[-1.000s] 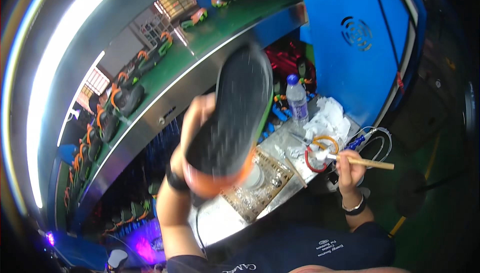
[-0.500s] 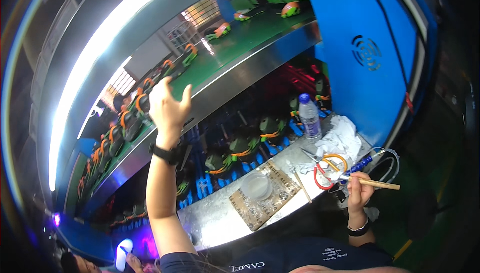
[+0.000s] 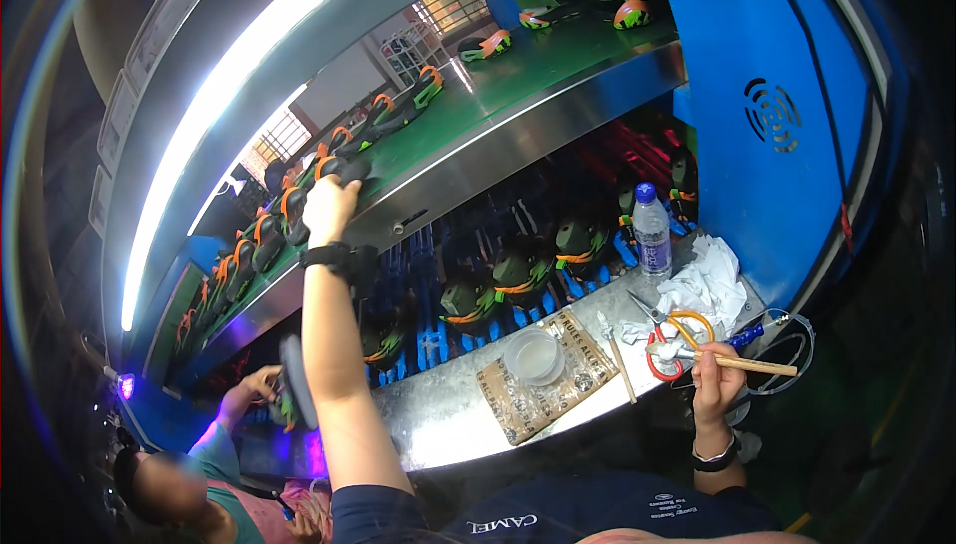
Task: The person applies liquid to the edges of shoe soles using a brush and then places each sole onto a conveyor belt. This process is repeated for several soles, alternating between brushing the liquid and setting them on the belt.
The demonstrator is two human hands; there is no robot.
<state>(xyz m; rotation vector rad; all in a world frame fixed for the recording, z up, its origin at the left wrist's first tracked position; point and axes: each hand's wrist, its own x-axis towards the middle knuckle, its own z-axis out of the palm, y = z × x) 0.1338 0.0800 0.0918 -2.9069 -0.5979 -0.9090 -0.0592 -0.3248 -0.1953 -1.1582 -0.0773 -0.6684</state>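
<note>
My left hand reaches up to the green conveyor belt, its fingers closed around a black and orange shoe in the row there. The hand hides part of that shoe. Low on the right, my right hand pinches a brush by its wooden handle, the pale tip pointing left. Just beside that tip lie scissors with red and orange handles. A clear plastic cup stands on a brown printed sheet on the metal ledge, and a thin wooden stick rests alongside.
Several shoes sit on a lower rack with blue supports. A purple-capped bottle and crumpled white paper stand near the blue machine wall. At lower left a co-worker's hand holds a shoe piece.
My left hand has gone from spread fingers above the belt to closing on a shoe. The view has shifted. A co-worker with a shoe piece has come further into view at lower left.
</note>
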